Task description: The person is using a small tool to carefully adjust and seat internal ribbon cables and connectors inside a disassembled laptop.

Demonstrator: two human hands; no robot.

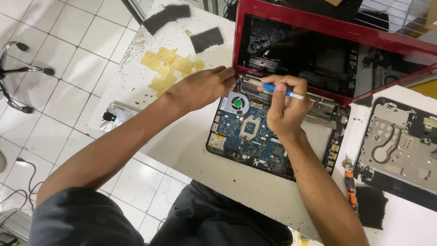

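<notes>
An opened red laptop (318,27) lies on the white table (182,146), its blue motherboard (255,132) and round cooling fan (237,102) bare. My right hand (287,107) grips a blue-handled screwdriver (280,90) lying across the hinge area, silver end pointing right. My left hand (205,86) rests at the laptop's left hinge corner, fingertips pinched against the red lid edge by some cables.
A removed grey laptop cover (400,146) lies at the right. An orange-handled tool (349,184) and a black foam pad (371,205) sit beside it. Black pads (166,17) and yellow tape residue (170,66) mark the table's far left. A chair base (18,73) stands on the tiled floor.
</notes>
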